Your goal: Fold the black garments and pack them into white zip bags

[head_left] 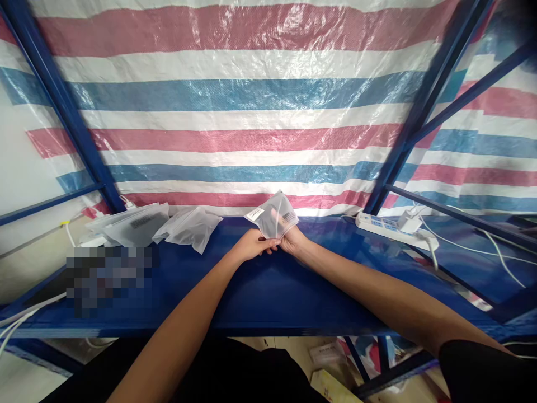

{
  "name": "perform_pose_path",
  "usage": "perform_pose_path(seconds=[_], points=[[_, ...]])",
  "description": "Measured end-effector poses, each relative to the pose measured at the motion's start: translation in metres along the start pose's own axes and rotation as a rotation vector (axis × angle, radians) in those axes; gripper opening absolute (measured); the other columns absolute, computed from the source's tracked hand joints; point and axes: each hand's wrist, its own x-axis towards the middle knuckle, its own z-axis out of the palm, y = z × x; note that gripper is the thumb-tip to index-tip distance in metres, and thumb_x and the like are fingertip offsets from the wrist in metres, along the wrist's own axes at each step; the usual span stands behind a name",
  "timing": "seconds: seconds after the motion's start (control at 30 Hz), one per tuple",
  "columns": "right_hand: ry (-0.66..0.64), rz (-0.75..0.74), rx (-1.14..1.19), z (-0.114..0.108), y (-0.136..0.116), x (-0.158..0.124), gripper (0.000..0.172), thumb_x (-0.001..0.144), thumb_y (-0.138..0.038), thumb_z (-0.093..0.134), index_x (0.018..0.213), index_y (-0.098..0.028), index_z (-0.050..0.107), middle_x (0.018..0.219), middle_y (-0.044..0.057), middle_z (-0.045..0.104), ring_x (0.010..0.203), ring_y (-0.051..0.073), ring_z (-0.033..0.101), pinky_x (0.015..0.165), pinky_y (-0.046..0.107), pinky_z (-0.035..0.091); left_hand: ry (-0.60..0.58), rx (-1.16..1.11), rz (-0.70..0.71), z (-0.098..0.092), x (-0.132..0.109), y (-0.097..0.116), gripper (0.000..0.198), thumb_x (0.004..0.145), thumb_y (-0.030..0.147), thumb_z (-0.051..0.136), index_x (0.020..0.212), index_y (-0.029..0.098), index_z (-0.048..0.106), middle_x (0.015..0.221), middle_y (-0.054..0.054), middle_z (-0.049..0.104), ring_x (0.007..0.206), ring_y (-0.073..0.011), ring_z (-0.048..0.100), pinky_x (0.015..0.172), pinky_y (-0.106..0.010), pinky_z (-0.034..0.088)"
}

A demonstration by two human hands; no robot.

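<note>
A frosted translucent plastic bag (271, 215) with a white label and small dark print is held up over the blue shelf top. My left hand (253, 244) is closed on the bag's lower edge. My right hand (292, 238) grips the same bag from the right, its thumb showing through the plastic. The two hands meet at the bag's bottom corner. To the left, more frosted bags (188, 225) lie in a loose group on the shelf.
A white power strip (380, 225) with a plugged-in adapter and cables sits at the right. Blue metal posts (69, 120) frame both sides, with a striped plastic sheet (251, 95) behind. White cables (31, 313) run at the left edge.
</note>
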Motion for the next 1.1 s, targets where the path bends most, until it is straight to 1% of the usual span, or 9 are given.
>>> perform_pose_path(seconds=[0.1,0.2,0.3,0.4,0.47,0.6,0.67,0.9,1.1], points=[[0.101,-0.012,0.052,-0.008,-0.009,0.007,0.034,0.102,-0.053,0.073,0.103,-0.02,0.066,0.083,0.006,0.077,0.068,0.022,0.076,0.048,0.03,0.064,0.075,-0.094,-0.042,-0.006,-0.001,-0.003,0.049,0.087,0.061,0.082,0.101,0.014,0.081,0.099,-0.013,0.081,0.078,-0.0178,0.071,0.06,-0.026,0.046],[0.176,0.021,0.046,-0.016,-0.014,0.009,0.028,0.105,-0.049,0.067,0.104,-0.021,0.069,0.098,0.01,0.079,0.094,0.024,0.079,0.076,0.036,0.072,0.204,-0.286,-0.124,-0.014,-0.003,-0.005,0.051,0.085,0.061,0.085,0.106,0.015,0.079,0.109,-0.013,0.079,0.082,-0.0155,0.069,0.066,-0.025,0.048],[0.171,0.014,-0.196,-0.022,-0.008,0.007,0.023,0.101,-0.041,0.073,0.105,-0.018,0.074,0.112,0.014,0.08,0.11,0.027,0.078,0.093,0.042,0.07,0.284,-0.457,-0.193,-0.022,-0.004,-0.006,0.049,0.081,0.059,0.089,0.096,0.014,0.076,0.105,-0.012,0.077,0.079,-0.0122,0.065,0.069,-0.025,0.048],[0.112,-0.071,-0.62,-0.025,0.0,0.0,0.017,0.097,-0.034,0.075,0.096,-0.018,0.078,0.1,0.012,0.081,0.1,0.028,0.079,0.095,0.045,0.068,0.302,-0.523,-0.204,-0.026,-0.004,-0.007,0.047,0.078,0.055,0.091,0.091,0.014,0.074,0.096,-0.009,0.073,0.072,-0.0103,0.061,0.065,-0.023,0.045],[0.082,-0.22,-0.877,-0.025,0.001,-0.007,0.019,0.097,-0.036,0.074,0.09,-0.019,0.079,0.091,0.009,0.079,0.092,0.028,0.077,0.093,0.046,0.066,0.307,-0.511,-0.201,-0.026,-0.004,-0.007,0.045,0.078,0.054,0.09,0.088,0.014,0.072,0.09,-0.007,0.07,0.068,-0.0094,0.058,0.06,-0.022,0.041],[-0.033,-0.708,-1.282,-0.019,-0.006,-0.017,0.026,0.103,-0.041,0.07,0.12,-0.023,0.078,0.106,0.01,0.075,0.095,0.026,0.072,0.087,0.042,0.062,0.304,-0.468,-0.181,-0.025,-0.005,-0.005,0.043,0.083,0.054,0.083,0.077,0.016,0.064,0.073,-0.001,0.059,0.057,-0.0073,0.048,0.051,-0.021,0.027],[-0.151,-0.834,-1.374,-0.016,-0.008,-0.017,0.032,0.104,-0.042,0.07,0.132,-0.026,0.074,0.11,0.01,0.073,0.101,0.027,0.07,0.088,0.042,0.061,0.292,-0.449,-0.175,-0.024,-0.006,-0.003,0.041,0.084,0.05,0.081,0.073,0.016,0.061,0.068,0.001,0.054,0.053,-0.0062,0.042,0.049,-0.021,0.022],[-0.257,-0.959,-1.535,-0.012,-0.007,-0.013,0.024,0.113,-0.034,0.056,0.12,-0.027,0.078,0.104,0.008,0.074,0.099,0.025,0.07,0.087,0.04,0.058,0.255,-0.44,-0.17,-0.019,-0.007,0.003,0.033,0.085,0.04,0.078,0.074,0.018,0.056,0.064,0.005,0.047,0.048,-0.004,0.031,0.045,-0.02,0.015],[-0.107,-0.954,-1.717,-0.018,-0.021,-0.012,0.024,0.114,-0.033,0.051,0.114,-0.022,0.073,0.106,0.012,0.072,0.1,0.027,0.066,0.087,0.042,0.056,0.289,-0.523,-0.143,-0.029,-0.007,0.009,0.035,0.086,0.041,0.076,0.075,0.019,0.052,0.067,0.005,0.043,0.049,-0.0036,0.03,0.044,-0.017,0.018]])
